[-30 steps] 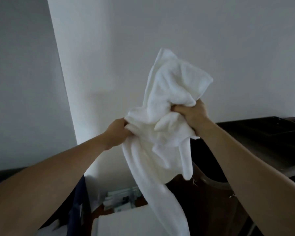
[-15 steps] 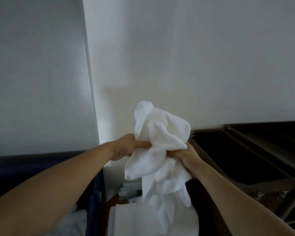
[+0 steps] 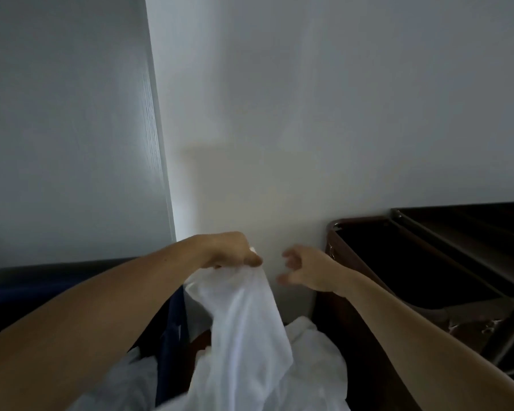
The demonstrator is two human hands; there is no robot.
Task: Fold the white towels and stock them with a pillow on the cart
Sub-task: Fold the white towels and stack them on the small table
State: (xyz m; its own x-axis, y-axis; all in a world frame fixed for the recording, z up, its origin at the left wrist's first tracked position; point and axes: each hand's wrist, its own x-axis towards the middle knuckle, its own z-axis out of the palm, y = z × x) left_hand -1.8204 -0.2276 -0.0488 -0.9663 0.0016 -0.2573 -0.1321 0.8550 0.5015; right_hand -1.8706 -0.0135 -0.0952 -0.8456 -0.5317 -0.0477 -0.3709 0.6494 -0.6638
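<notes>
Pinched at its top edge by the left hand (image 3: 229,252), the white towel (image 3: 247,327) hangs straight down in front of the pale wall (image 3: 309,114). The right hand (image 3: 306,271), blurred, hovers just beside it with fingers loosely curled, holding nothing. Open air separates that hand from the cloth. The dark cart (image 3: 356,223) stands right of it, cut off by the frame. The towel's lower end merges into a white linen heap (image 3: 318,360); I cannot tell where it stops.

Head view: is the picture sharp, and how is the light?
In the head view the light is dim and flat; the right hand is blurred by motion; the white towel held by the left hand looks smeared; a faint shadow lies on the wall above them.
</notes>
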